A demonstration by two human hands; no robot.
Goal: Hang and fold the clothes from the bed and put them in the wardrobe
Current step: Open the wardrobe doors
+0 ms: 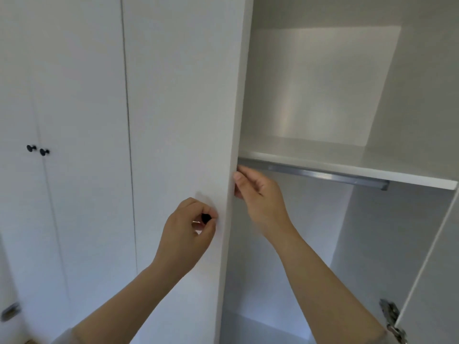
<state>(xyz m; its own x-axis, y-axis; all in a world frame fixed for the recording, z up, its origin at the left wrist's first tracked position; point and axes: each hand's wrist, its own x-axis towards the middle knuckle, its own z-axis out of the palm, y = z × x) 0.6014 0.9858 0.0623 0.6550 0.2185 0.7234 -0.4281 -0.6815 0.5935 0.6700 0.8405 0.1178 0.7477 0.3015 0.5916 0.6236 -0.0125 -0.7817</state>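
**A:** Danger first: the door (178, 108) toward nine o'clock could swing shut on the right hand (260, 194), whose fingers curl round its edge. That would be a nasty pinch. The left hand (188, 232) pinches the little black knob (205, 218) and might slip off.

**B:** And the wardrobe (323, 83)?

**A:** It's white and fills the view, with a compartment open at three o'clock. There's a shelf (347, 170) with a metal rail (323, 173) beneath. No clothes in sight.

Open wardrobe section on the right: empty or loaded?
Empty where visible: flat white shelf bare, nothing hangs on the grey metal rail. Its floor is mostly out of frame.
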